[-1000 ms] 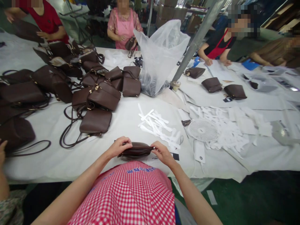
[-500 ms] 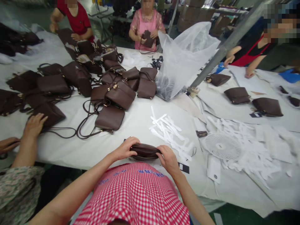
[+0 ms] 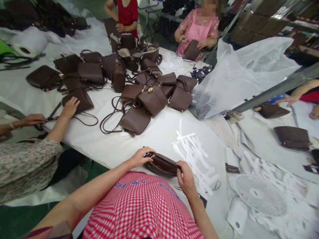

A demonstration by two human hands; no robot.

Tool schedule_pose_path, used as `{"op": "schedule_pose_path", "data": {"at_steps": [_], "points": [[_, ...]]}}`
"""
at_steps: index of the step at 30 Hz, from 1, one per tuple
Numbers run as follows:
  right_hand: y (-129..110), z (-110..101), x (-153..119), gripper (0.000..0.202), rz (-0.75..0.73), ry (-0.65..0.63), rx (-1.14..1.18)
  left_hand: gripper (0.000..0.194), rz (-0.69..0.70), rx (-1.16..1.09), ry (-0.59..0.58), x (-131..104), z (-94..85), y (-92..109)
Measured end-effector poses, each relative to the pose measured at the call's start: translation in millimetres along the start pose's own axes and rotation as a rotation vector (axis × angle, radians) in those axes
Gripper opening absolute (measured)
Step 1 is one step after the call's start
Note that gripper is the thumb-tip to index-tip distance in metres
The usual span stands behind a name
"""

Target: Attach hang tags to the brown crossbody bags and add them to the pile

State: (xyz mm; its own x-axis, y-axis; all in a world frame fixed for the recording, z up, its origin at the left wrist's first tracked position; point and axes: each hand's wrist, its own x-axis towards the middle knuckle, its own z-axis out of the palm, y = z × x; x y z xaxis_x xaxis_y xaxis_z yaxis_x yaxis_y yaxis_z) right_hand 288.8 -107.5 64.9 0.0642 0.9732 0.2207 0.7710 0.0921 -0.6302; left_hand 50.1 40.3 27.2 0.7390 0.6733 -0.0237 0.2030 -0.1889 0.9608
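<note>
A dark brown leather handbag [image 3: 163,165] is held up against the front of my checked apron [image 3: 144,209], its zipped opening turned up towards me. My left hand [image 3: 140,157] grips the bag's left end, close to a gold-coloured zip or fitting. At the opposite end, my right hand [image 3: 185,177] pinches the edge between thumb and fingers. The bag's mouth looks parted along the zip; its inside is too dark to make out. Just beyond it on the table lie loose white strips [image 3: 193,146]. A black tag [image 3: 202,200] lies partly hidden by my right wrist.
Many brown handbags [image 3: 136,121] are heaped across the white-covered table [image 3: 109,149]. A clear plastic bag [image 3: 239,76] stands beside a slanted metal pole [image 3: 279,88]. A white fan [image 3: 260,194] lies to the right. A co-worker's hand [image 3: 71,107] rests on a bag at left; others work opposite.
My view has swung right to left, so the table's things appear shifted and tilted. The handbag's opening has turned more towards me, showing its zip. Both hands keep hold of its ends.
</note>
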Motion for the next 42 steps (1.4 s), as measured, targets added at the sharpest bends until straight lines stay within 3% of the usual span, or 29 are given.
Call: {"op": "schedule_pose_path", "data": {"at_steps": [3, 6, 11, 15, 19, 24, 30, 37, 42], "points": [[-10.1, -2.7, 7.1, 0.025, -0.002, -0.115, 0.008, 0.036, 0.053, 0.009, -0.013, -1.0, 0.4, -1.9], [-26.4, 7.6, 15.0, 0.024, -0.006, -0.208, -0.051, 0.037, 0.082, 0.043, 0.013, -2.8, 4.6, -1.6], [-43.2, 35.9, 33.3, 0.028, -0.005, -0.186, -0.114, 0.036, 0.126, 0.043, 0.022, -2.2, 16.5, -1.3], [-45.3, 42.3, 43.1, 0.033, -0.094, -0.217, -0.156, 0.033, 0.144, 0.000, -0.039, -1.2, 20.0, -0.2], [-51.9, 41.2, 47.5, 0.024, -0.083, -0.291, -0.399, 0.027, 0.151, 0.006, -0.086, -1.9, 22.0, 3.7], [-64.8, 35.2, 52.4, 0.015, 0.065, -0.404, -0.579, 0.023, 0.140, 0.044, -0.109, -1.2, 27.9, 8.5], [-68.0, 23.4, 49.4, 0.019, 0.002, -0.536, -0.531, 0.020, 0.136, 0.046, -0.090, 3.2, 32.2, 9.0], [-69.8, 18.7, 60.5, 0.013, 0.131, -0.661, -0.552, 0.024, 0.082, 0.036, -0.087, 4.0, 41.1, 11.0], [-60.3, 3.4, 78.0, 0.017, 0.199, -0.885, -0.314, 0.020, 0.090, 0.026, -0.145, 0.7, 47.8, 15.7]]}}
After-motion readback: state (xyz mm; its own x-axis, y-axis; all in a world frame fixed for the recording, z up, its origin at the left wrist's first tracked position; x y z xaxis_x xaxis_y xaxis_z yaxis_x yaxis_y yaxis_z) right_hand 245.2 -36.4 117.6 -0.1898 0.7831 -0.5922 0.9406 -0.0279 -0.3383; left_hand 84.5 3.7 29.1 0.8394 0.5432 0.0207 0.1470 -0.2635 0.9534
